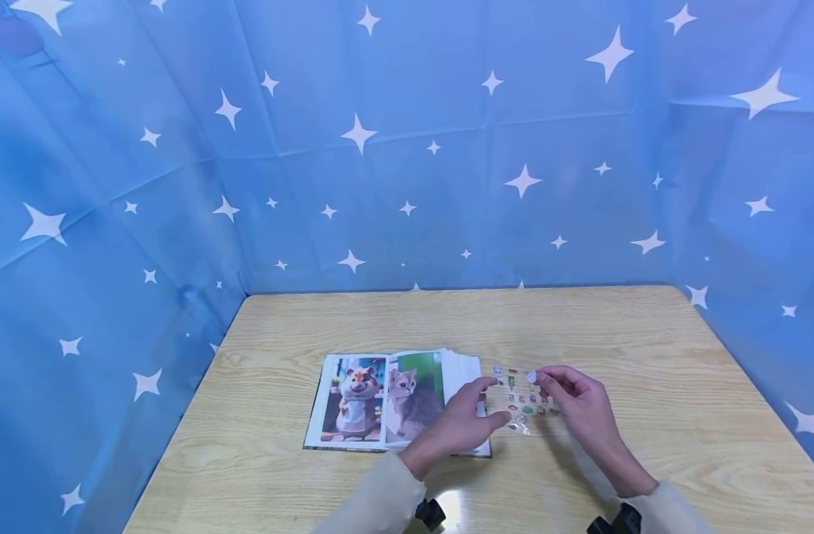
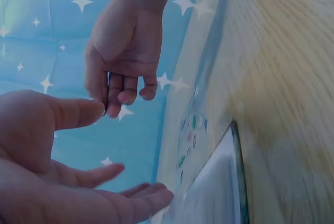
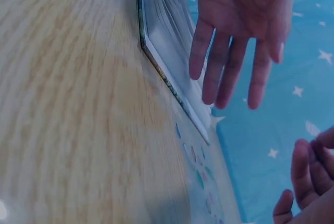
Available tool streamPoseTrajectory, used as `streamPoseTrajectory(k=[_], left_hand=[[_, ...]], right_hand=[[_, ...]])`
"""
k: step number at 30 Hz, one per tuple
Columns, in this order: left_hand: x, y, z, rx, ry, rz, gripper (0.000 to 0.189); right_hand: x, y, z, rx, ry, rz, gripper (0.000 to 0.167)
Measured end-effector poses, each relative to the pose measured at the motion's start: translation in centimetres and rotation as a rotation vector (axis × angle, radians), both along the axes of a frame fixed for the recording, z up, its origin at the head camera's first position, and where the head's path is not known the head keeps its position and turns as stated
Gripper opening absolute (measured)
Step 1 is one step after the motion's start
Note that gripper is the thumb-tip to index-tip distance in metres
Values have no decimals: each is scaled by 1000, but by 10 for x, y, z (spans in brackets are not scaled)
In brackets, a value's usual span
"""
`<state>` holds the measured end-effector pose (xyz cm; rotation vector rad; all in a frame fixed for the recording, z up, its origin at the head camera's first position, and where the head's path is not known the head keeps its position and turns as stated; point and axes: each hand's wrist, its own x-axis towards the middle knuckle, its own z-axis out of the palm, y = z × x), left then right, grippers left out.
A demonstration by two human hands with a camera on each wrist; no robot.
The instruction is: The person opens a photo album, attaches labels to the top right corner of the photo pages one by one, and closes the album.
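Note:
Between the thumb and forefinger of my right hand (image 1: 583, 406) a small, pale striped sticker (image 1: 531, 377) is pinched, above a clear sheet of stickers (image 1: 528, 409). The sheet lies on the table with rows of small colourful pictures. My left hand (image 1: 470, 415) hovers over the right edge of an open photo album (image 1: 315, 415), fingers spread toward the sheet and holding nothing. Its straight fingers (image 3: 229, 72) show in the right wrist view. The album's visible pages carry a cartoon hamster picture (image 1: 357, 400) and a kitten photo (image 1: 413, 397); my left hand covers its lower right part.
The light wooden table (image 1: 246, 475) reaches back to a blue curtain (image 1: 447, 185) with white stars, which also hangs along both sides. Black wrist devices (image 1: 430, 513) sit at the cuffs of both pale sleeves (image 1: 380, 497).

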<state>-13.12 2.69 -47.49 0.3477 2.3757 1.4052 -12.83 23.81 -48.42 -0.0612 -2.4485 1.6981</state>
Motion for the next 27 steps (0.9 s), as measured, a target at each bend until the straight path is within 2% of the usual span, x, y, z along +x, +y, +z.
streamPoseTrajectory(k=[3, 6, 12, 19, 24, 27], left_hand=[[0, -13, 2, 63, 24, -18, 52], [0, -28, 3, 83, 74, -15, 45], [-2, -61, 5, 8, 179, 25, 43], [-5, -90, -7, -41, 283, 72, 41], [-6, -106, -15, -36, 297, 99, 43], [-4, -116, -17, -21, 272, 96, 49]], right_hand=[[-3, -4, 1, 13, -8, 19, 21], [-6, -8, 3, 3, -4, 45, 20], [-14, -18, 4, -26, 24, 108, 18], [-30, -34, 1, -1, 47, 237, 17], [-44, -48, 1, 34, 50, 339, 15], [-51, -56, 2, 39, 50, 368, 13]])
